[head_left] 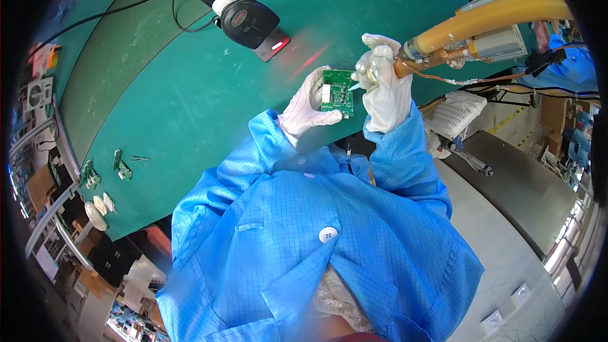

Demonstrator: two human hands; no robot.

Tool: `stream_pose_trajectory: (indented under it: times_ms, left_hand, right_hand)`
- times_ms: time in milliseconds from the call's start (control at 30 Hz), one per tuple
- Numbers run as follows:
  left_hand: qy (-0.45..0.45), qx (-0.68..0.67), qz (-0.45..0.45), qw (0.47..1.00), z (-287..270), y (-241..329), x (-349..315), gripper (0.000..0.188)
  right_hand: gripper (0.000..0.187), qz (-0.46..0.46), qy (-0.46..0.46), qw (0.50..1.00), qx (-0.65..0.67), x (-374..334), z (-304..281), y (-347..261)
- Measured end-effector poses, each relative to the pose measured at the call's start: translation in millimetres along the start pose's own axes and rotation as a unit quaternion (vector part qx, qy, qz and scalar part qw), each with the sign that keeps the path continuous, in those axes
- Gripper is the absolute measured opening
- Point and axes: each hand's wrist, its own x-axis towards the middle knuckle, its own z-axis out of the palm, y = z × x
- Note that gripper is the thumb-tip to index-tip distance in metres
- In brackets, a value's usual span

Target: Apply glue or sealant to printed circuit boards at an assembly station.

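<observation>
My left hand, in a white striped glove, grips a green circuit board by its left side, thumb along the near edge. The board carries small components and a white block. My right hand, also gloved, is closed around a slim tool with a pale blue pointed tip; most of the tool is hidden by the fingers. The tip is at the board's right part; whether it touches cannot be made out. Just right of this hand is the copper-coloured end of a thick yellow hose.
A black handheld scanner lies beyond my hands, casting a red line on the green mat. At the left are small circuit boards, tweezers and white pieces. A white perforated tray stands at the right.
</observation>
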Motion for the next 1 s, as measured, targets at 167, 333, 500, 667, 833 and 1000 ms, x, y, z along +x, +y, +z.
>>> stream_pose_trajectory:
  times_ms: [167,333,500,667,833,1000]
  left_hand:
    - [-0.004,-0.005,0.001,1.000,-4.6,-1.2,-0.6,0.112]
    - [-0.006,-0.006,-0.002,1.000,-2.9,2.2,-0.8,0.113]
    - [-0.002,-0.005,-0.007,1.000,-0.3,6.2,-0.6,0.115]
    - [0.001,-0.002,0.000,1.000,-1.0,4.3,-1.0,0.116]
    - [0.003,0.014,0.009,1.000,-3.8,2.8,-1.5,0.116]
    - [0.006,0.002,-0.004,1.000,-1.7,7.0,-2.2,0.116]
  right_hand:
    - [0.030,0.003,0.008,1.000,0.010,-1.0,3.6,-0.3]
    - [0.031,-0.004,-0.001,1.000,0.012,0.1,3.5,3.8]
    - [0.031,-0.001,-0.003,1.000,0.013,-0.5,5.5,2.8]
    - [0.031,-0.005,-0.005,1.000,0.005,-0.9,5.5,3.6]
    - [0.033,0.009,0.007,1.000,0.006,-0.3,7.2,2.9]
    - [0.034,-0.018,-0.007,1.000,0.008,1.7,3.5,8.1]
